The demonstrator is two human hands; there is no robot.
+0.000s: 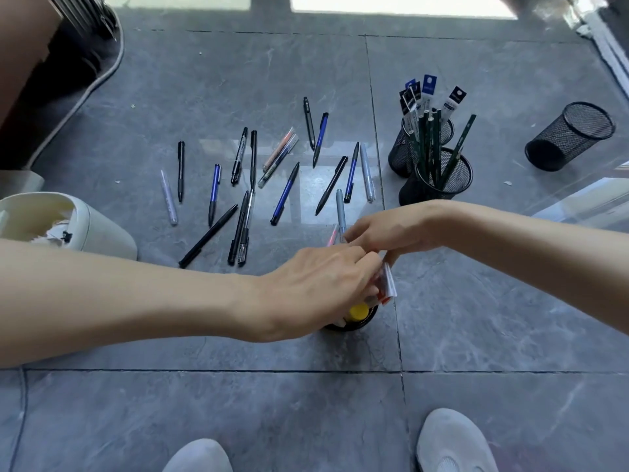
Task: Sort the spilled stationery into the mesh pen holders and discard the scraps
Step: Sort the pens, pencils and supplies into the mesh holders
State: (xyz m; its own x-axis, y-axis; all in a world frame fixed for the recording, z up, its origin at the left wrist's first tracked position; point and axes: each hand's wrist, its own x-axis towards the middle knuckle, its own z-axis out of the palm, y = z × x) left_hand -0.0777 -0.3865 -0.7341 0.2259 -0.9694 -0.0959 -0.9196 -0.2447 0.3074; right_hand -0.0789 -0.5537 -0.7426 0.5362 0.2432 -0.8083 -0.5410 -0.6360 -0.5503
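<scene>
Your left fingers (pixel 360 264) are curled round a small red and white packet (pixel 388 284). Your left hand (pixel 316 284) sits right over a black mesh holder (pixel 357 323) near you, in the middle of the floor (pixel 476 318). A yellow cap (pixel 358 311) peeks out of that holder, under your hand.

Your right hand (pixel 391 229) reaches in from the right and meets your left hand at the top of the packet. Its fingers are bent, but you cannot tell if they pinch the packet or only touch it.

Farther out, many pens lie spread on the floor, black ones and blue ones, like the blue pen (pixel 285 194). A grey marker (pixel 341 212) and a pink pen (pixel 332 235) lie just past your right fingers.

To the far right, two mesh holders touch each other. The nearer one (pixel 456 175) holds green pencils (pixel 434 144). The farther one (pixel 400 151) holds packs with blue and white tags. A third mesh holder (pixel 568 136) sits well apart, farther right.

On the left is a white bin (pixel 102 229) with paper scraps (pixel 51 229) in it.

Your two grey shoes (pixel 452 441) show at the near edge.
</scene>
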